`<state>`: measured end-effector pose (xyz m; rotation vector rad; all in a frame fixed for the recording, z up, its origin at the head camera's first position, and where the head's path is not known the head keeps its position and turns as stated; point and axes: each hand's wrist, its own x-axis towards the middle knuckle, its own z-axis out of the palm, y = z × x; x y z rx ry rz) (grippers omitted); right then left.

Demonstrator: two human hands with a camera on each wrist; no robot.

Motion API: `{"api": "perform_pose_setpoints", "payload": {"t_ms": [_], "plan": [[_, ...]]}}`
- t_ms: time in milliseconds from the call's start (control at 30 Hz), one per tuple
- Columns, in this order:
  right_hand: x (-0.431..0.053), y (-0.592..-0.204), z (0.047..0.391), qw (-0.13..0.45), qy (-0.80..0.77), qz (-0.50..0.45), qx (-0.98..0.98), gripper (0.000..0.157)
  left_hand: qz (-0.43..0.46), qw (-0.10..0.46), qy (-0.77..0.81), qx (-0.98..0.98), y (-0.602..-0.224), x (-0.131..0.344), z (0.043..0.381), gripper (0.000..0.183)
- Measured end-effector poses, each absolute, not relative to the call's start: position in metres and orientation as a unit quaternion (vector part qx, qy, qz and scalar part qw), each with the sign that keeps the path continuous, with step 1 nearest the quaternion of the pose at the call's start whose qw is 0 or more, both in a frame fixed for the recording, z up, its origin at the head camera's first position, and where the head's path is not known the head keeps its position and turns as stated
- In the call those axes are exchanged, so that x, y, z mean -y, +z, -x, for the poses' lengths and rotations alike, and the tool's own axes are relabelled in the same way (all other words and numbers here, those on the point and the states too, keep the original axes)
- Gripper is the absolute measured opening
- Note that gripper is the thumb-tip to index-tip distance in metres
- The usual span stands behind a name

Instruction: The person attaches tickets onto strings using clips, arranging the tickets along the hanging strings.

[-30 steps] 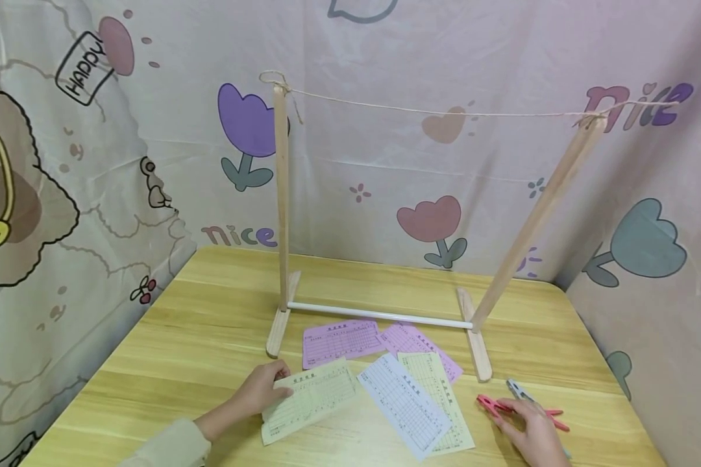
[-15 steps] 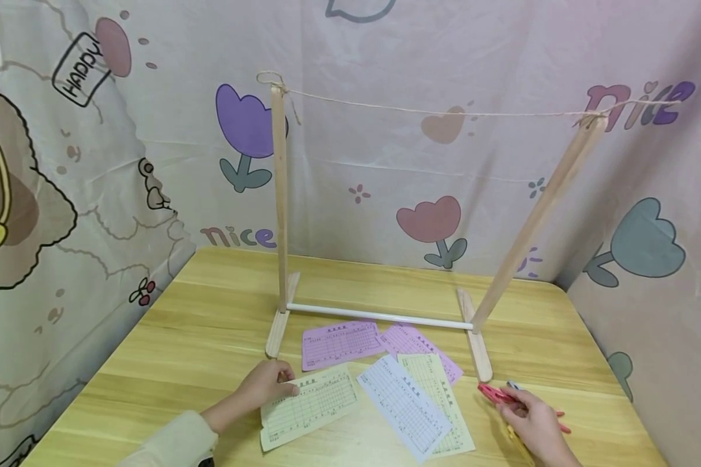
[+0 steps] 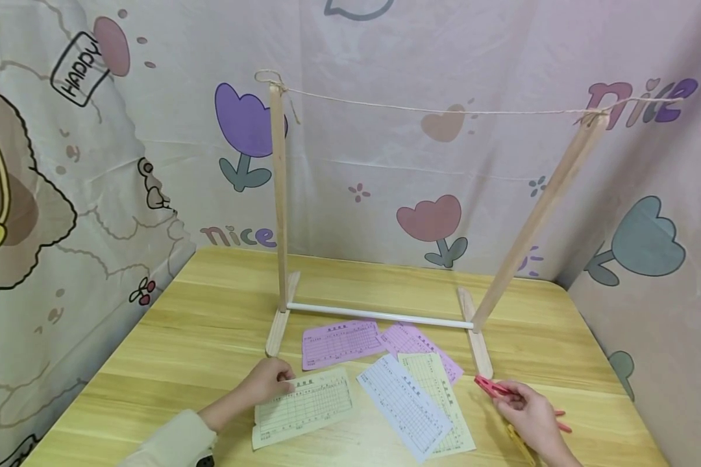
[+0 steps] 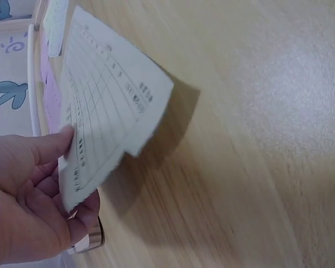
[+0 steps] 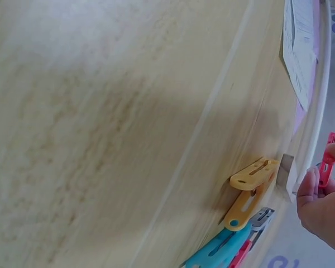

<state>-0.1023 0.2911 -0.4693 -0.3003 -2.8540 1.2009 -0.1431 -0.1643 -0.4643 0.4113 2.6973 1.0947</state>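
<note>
In the head view my left hand (image 3: 267,384) pinches the upper left edge of a pale green printed slip (image 3: 306,410). Seen from the left wrist, that slip (image 4: 109,95) is lifted off the table and casts a shadow, its corner notched. Between thumb and fingers, my right hand (image 3: 531,415) holds a red clothespin (image 3: 491,387). The right wrist view shows this clothespin (image 5: 328,159) raised above the table. Below the hand lie a yellow clothespin (image 5: 245,206), a blue one (image 5: 218,251), a grey one (image 5: 261,219) and another red one (image 5: 242,255).
A wooden frame stands behind, with a left post (image 3: 280,194), a leaning right post (image 3: 540,220) and a string (image 3: 420,109) tied between their tops. A white rod (image 3: 380,316) joins the feet. Purple slips (image 3: 341,344), a white slip (image 3: 405,405) and a second green slip (image 3: 458,428) lie in front.
My right hand has picked the red clothespin up from the pile, uncovering a yellow one. The slip in my left hand has tilted and shifted slightly left.
</note>
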Motion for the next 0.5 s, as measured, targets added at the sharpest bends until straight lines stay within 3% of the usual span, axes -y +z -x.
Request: {"api": "perform_pose_setpoints", "payload": {"t_ms": [233, 500], "plan": [[-0.2852, -0.4679, 0.1025, 0.021, 0.410, 0.103, 0.906, 0.029, -0.152, 0.096, 0.404, -0.897, -0.4618, 0.1690, 0.1452, 0.005], [-0.2845, -0.4663, 0.1051, 0.011, 0.419, 0.127, 0.899, 0.037, -0.162, 0.087, 0.432, -0.883, -0.4634, 0.1705, 0.1484, 0.009]]}}
